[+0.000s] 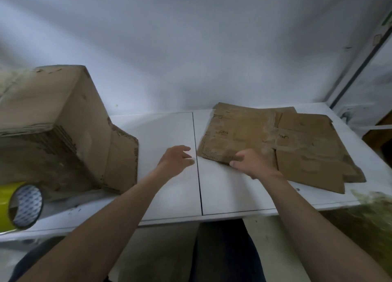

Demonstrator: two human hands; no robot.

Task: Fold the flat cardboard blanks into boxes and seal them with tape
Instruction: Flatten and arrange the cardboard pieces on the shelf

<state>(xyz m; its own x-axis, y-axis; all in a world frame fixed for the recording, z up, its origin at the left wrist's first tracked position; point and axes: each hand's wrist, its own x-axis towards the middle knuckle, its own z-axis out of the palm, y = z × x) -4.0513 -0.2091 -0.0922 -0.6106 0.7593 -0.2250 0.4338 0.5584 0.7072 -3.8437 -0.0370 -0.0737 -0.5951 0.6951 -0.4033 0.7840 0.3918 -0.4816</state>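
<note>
A worn flat cardboard blank [286,141] lies on the right half of the white table [169,133]. My right hand [252,162] grips its near left edge, fingers on top and thumb at the edge. My left hand [178,158] hovers over the bare tabletop just left of the blank, fingers relaxed and holding nothing. A folded cardboard box [53,128] stands on the left with a loose flap hanging toward the middle. A roll of yellow tape [19,205] lies on its side at the near left edge.
A white wall rises behind the table. A dark seam [197,160] splits the tabletop between my hands. A window frame [360,69] stands at the far right, and something greenish and blurred [373,209] sits off the table's near right corner.
</note>
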